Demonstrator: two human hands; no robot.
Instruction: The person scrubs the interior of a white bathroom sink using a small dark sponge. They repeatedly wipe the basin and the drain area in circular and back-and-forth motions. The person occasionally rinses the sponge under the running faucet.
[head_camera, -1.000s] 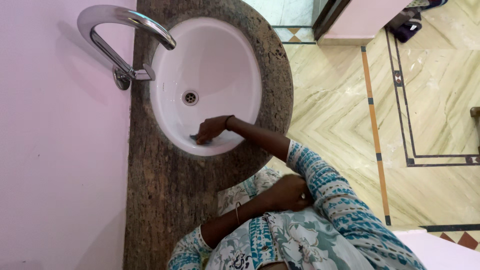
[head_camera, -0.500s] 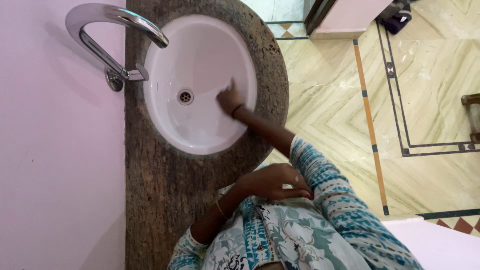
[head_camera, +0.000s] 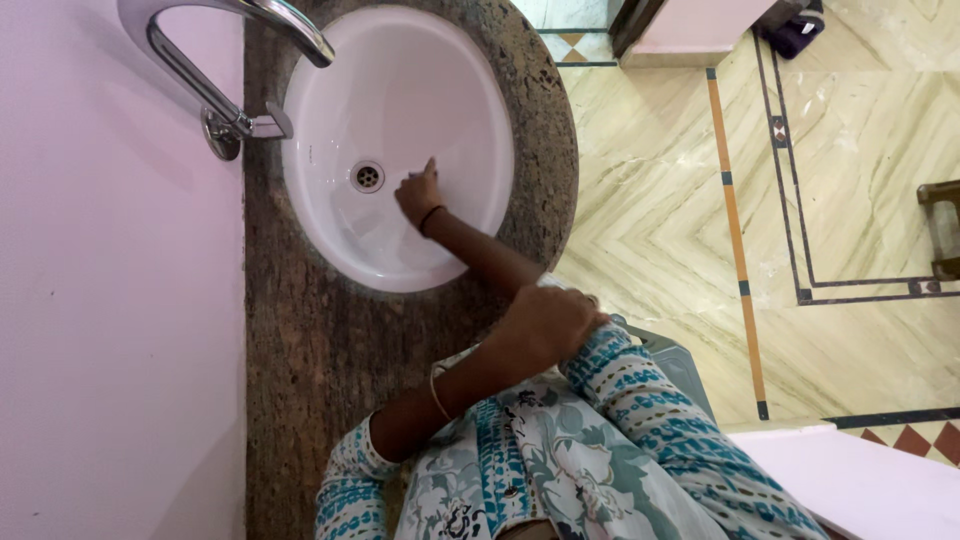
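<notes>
Looks like mid-scrub of the sink (head_camera: 455, 70), upper left under the tap (head_camera: 190, 75). The right hand (head_camera: 418, 195) is in the bowl just right of the drain (head_camera: 368, 177), fingers curled and pressed to the wall; can't tell if it holds a cloth. Reaching the rest would need a wider sweep. At centre, the left hand (head_camera: 550, 322) is clamped around the right sleeve (head_camera: 625, 375).

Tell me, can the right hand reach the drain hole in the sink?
Probably yes. The right hand is already down inside the white sink, beside the drain, and nothing lies between them. The left hand is holding the right sleeve back, away from the basin.
</notes>
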